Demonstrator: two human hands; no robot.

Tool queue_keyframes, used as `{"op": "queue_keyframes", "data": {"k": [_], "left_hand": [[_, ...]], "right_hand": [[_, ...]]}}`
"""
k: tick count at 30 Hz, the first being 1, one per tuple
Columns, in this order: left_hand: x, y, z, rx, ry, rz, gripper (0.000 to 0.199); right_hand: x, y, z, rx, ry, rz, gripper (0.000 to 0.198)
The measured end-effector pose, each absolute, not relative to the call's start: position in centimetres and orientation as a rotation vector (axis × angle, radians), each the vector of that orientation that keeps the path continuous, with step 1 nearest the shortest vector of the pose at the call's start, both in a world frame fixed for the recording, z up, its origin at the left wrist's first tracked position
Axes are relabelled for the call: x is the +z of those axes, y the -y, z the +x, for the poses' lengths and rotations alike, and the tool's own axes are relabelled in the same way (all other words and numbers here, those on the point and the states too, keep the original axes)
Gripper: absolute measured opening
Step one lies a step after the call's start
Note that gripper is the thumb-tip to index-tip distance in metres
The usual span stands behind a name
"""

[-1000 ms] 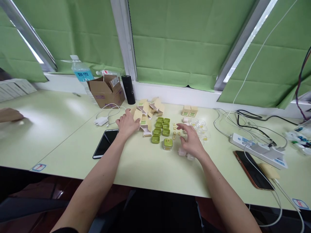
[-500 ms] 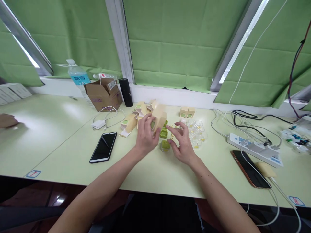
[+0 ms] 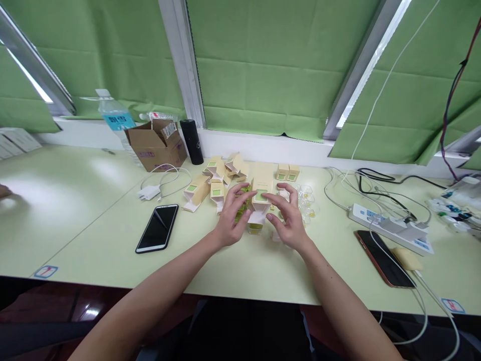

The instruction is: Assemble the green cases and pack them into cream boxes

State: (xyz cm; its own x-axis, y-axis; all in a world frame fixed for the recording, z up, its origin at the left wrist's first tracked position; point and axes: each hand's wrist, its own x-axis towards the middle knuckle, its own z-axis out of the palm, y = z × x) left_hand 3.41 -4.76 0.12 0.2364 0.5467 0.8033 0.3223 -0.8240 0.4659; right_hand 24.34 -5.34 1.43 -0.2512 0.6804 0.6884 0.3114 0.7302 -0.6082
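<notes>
Cream carton (image 3: 263, 181) is in front of the person, tilted, green window panel toward the camera, white flaps hanging open at the near end. Can't tell if any part of it rests on the table.

Left hand (image 3: 232, 218) is on the carton's left side, right hand (image 3: 288, 222) on its right. Grip: carton held between the fingers of both hands, fingertips on the window panel, thumbs by the flaps.

Directly under the carton's flaps: clear container with a green lid (image 3: 255, 229), mostly covered. Just left of the carton, green trays (image 3: 239, 214), partly hidden by the left hand. Just right, past the right hand: cluster of clear cups (image 3: 307, 204).

Left of the carton, near: a pile of open cream cartons (image 3: 217, 170), flaps loose. Beyond it, slightly right: two closed cartons (image 3: 287, 172), side by side.

Well left of the carton: dark-screened phone (image 3: 158, 228), white charger (image 3: 149, 192) with coiled cable, then brown cardboard box (image 3: 160, 150) and black cylinder (image 3: 192, 142) farther back.

Well right of the carton: power strip (image 3: 391, 228) with plugs in, second phone (image 3: 383, 259), yellow case (image 3: 407, 258) touching it.

Far left of the carton: part of another person's hand (image 3: 4, 191) at the view's edge.
</notes>
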Motion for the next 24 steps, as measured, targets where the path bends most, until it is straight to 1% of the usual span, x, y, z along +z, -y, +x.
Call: {"op": "queue_keyframes", "data": {"k": [9, 17, 24], "left_hand": [[-0.5, 4.4, 3.7, 1.634, -0.933, 2.233, 0.040], [-0.9, 4.2, 3.9, 1.677, -0.899, 2.100, 0.035], [-1.3, 3.9, 4.0, 1.750, -0.909, 2.046, 0.029]], "right_hand": [[1.1, 5.3, 23.7, 0.696, 1.660, -0.773, 0.030], [0.7, 5.3, 23.2, 0.827, 1.587, -0.745, 0.030], [0.0, 5.2, 22.8, 0.871, 1.556, -0.787, 0.030]]}}
